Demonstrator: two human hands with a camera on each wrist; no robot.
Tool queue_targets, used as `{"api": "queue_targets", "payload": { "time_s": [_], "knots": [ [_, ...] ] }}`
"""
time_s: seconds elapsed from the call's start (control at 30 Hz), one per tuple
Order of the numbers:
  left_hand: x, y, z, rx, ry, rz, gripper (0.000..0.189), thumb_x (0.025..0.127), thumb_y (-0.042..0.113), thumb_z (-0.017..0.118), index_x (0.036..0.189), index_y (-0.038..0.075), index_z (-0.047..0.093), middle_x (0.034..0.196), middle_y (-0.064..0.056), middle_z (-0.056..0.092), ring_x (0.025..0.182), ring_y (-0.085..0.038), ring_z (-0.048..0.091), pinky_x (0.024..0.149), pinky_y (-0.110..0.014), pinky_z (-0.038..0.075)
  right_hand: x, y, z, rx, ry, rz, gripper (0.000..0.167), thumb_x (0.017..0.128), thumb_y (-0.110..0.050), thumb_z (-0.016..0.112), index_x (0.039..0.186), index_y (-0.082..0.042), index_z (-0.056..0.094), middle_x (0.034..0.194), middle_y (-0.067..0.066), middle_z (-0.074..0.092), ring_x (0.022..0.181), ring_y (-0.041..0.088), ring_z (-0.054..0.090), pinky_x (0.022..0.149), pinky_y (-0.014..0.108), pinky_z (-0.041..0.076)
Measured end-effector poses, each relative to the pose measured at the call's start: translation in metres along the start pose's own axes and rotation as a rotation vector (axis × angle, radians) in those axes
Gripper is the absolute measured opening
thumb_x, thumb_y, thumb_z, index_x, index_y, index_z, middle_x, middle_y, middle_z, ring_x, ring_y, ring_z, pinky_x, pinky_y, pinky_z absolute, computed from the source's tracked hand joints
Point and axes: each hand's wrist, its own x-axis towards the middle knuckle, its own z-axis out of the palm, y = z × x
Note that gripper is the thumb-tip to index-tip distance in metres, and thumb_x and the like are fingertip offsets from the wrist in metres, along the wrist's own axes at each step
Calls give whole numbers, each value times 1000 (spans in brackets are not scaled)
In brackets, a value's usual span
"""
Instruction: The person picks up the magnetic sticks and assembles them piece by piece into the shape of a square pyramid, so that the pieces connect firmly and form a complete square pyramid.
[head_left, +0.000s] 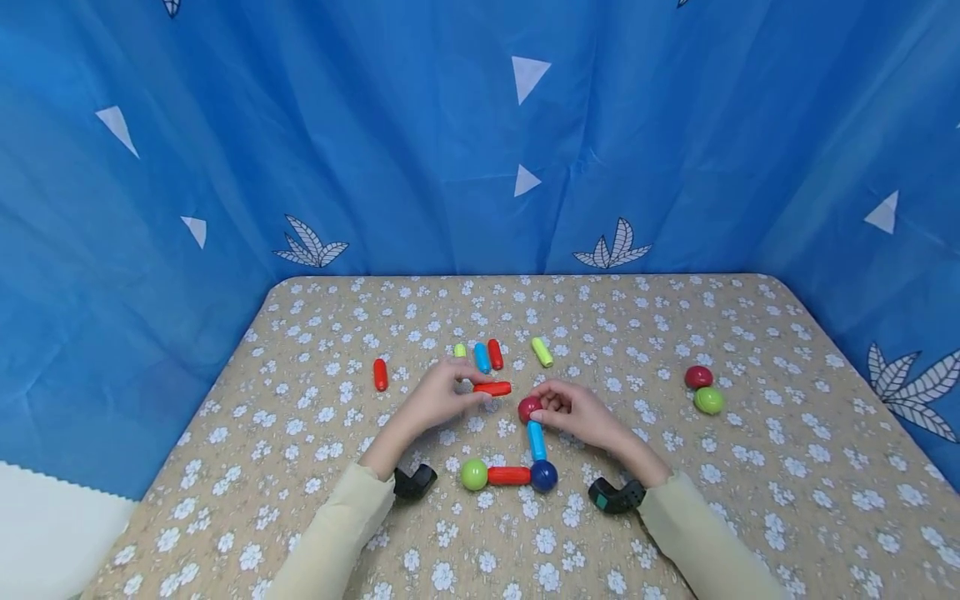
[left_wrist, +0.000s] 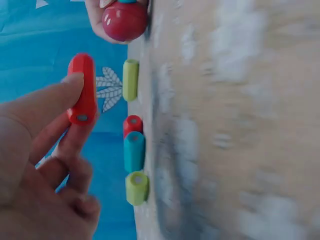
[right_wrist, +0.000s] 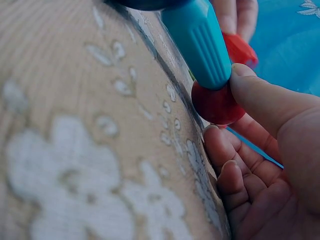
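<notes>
My left hand (head_left: 442,392) pinches a red rod (left_wrist: 84,90) between thumb and fingers, holding it level above the cloth and pointing right. My right hand (head_left: 577,410) grips a dark red ball (head_left: 529,408) with thumb and fingertips. That ball sits on the far end of a blue rod (head_left: 537,441). The blue rod's near end joins a dark blue ball (head_left: 543,476), and from there another red rod (head_left: 509,476) runs left to a green ball (head_left: 474,474). Together they form an L shape. A short gap separates the held red rod from the dark red ball.
Beyond the hands lie a light blue rod (head_left: 482,357), a red rod (head_left: 495,354) and two yellow-green rods, one (head_left: 542,352) farther right. A lone red rod (head_left: 380,375) is at left. Right, a red ball (head_left: 698,377) and a green ball (head_left: 708,401) sit together.
</notes>
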Motion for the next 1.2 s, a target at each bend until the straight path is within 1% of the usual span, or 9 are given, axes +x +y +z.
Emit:
{"api": "queue_targets", "payload": {
  "time_s": [0.07,0.2,0.3,0.47,0.53,0.77,0.9,1.0,1.2],
  "knots": [
    [-7,-1,-1,-25,-32,6,19,81,17,75,100,12,73,90,7,64,82,-15,52,69,-33,45,0,-1,-1,-13,7,2,27,87,-23,68,109,-7,63,84,-2,58,73,17,53,63,27,47],
    [-19,-6,1,-103,-76,-2,17,84,16,72,100,10,73,89,8,64,79,-14,51,67,-31,45,0,-3,-1,-11,8,16,28,88,-22,68,110,-7,63,84,-1,58,74,17,53,64,28,47],
    [-22,-11,3,-159,-80,-24,16,85,13,71,101,10,72,91,6,64,81,-13,54,68,-29,47,3,-4,-1,8,11,29,27,88,-21,68,111,-8,63,85,-1,58,75,18,53,64,29,47],
    [-21,-16,11,-188,-84,-42,17,84,14,72,101,9,70,89,5,65,76,-10,59,66,-27,50,2,-4,-2,28,9,48,27,88,-20,68,111,-7,63,85,0,58,75,18,53,64,29,47],
    [-21,-16,15,-189,-72,-43,17,84,15,72,100,9,70,87,5,65,74,-10,59,64,-27,50,2,-5,-2,33,7,49,27,88,-19,68,111,-7,63,85,0,58,75,19,53,64,28,47],
    [-22,-12,26,-181,23,-53,16,82,16,74,97,10,72,83,7,64,69,-9,57,60,-25,49,2,-4,0,50,3,39,27,87,-20,68,111,-7,64,84,1,59,74,19,54,63,28,47],
    [-22,-12,32,-166,48,-29,16,81,13,75,96,9,72,74,7,59,62,-8,52,54,-23,45,3,-3,2,43,-2,49,28,88,-21,67,112,-7,63,85,0,58,74,18,53,62,27,46],
    [-20,-11,36,-162,67,-7,16,81,13,75,96,8,72,70,7,56,59,-7,49,51,-22,42,2,-4,2,40,11,59,28,88,-17,67,113,-6,63,85,1,58,74,18,53,61,27,45],
    [-18,-12,37,-160,83,-21,18,80,14,76,97,10,72,72,8,58,62,-8,50,54,-23,44,-2,-28,-5,82,2,73,25,89,-7,64,113,2,61,87,6,58,76,23,53,62,27,44]
  ]
}}
